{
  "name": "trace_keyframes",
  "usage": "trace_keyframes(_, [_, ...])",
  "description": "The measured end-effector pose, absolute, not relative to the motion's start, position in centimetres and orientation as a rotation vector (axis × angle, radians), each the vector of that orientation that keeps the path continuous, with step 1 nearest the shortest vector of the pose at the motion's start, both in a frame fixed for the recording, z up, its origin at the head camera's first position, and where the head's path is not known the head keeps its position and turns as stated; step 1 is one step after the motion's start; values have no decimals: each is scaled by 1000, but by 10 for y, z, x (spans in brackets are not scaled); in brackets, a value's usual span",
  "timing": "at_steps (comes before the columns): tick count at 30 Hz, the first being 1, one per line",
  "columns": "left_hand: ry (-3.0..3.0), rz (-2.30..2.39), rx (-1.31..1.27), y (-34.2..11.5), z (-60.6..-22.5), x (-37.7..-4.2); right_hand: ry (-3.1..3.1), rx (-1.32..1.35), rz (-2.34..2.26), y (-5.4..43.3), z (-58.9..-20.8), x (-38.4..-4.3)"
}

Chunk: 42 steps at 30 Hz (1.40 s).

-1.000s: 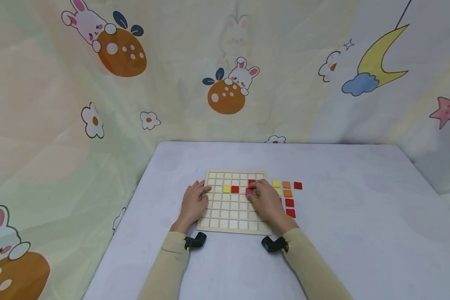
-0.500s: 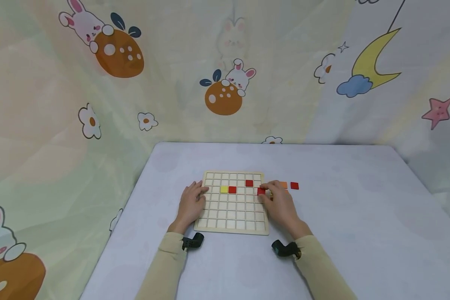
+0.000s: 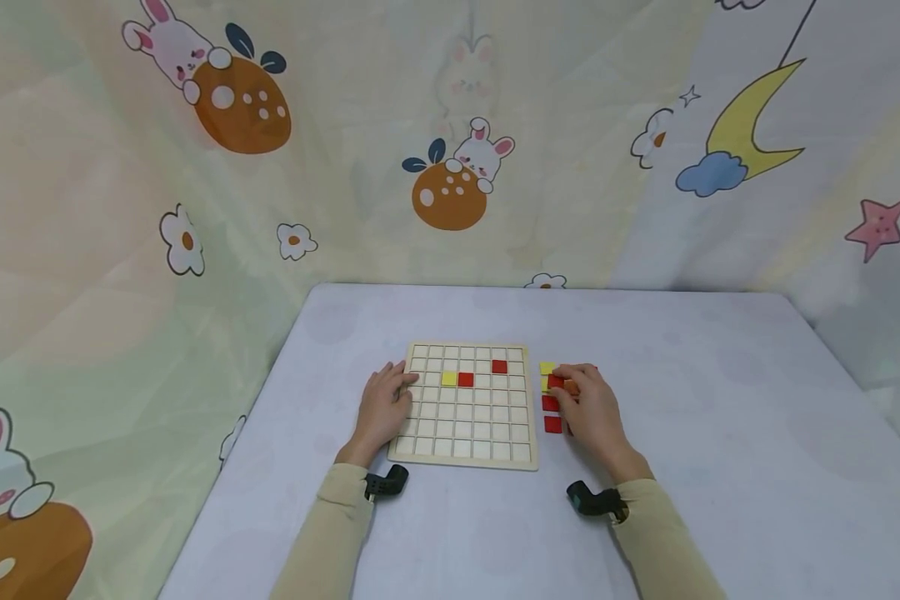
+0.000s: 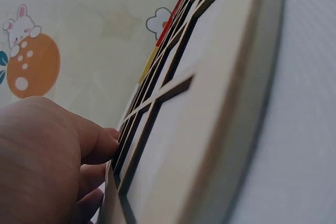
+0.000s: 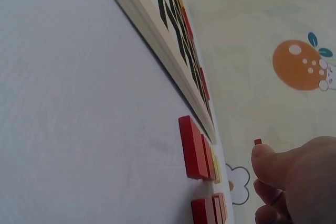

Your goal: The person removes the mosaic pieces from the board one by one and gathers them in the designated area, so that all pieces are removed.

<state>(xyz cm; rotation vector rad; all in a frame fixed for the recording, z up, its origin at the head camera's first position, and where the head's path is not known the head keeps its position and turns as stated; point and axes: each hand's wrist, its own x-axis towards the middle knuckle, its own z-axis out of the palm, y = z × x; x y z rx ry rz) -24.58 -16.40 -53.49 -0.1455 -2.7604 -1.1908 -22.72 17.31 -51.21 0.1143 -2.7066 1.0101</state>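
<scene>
White tabletop (image 3: pixel 720 433), gridded wooden board (image 3: pixel 462 412); right fingers (image 3: pixel 581 374) pinch square red tile (image 3: pixel 555 382).

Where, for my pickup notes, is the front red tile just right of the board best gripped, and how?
Probably from above, pinching left and right edges: the front red tile lies flat, gapped from the board and the neighbouring tile column, while another red tile sits close behind.

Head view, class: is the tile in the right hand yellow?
No, the right hand pinches a red tile between its fingers, beside the board.
</scene>
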Motion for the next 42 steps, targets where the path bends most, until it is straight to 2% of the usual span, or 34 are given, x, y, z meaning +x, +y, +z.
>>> trace_keyframes(20, [-2769,-1167,-165,-166,-533,-245,-2730,-52,983,211,-521,-225])
trace_keyframes(33, [-2769,-1156,-174,-166,-536,-245,-2741,-216,956,218,-528,-224])
trace_keyframes(42, [-2759,-1149,-184,-165,-535,-246,-2750,-196,939,221,-530,-225])
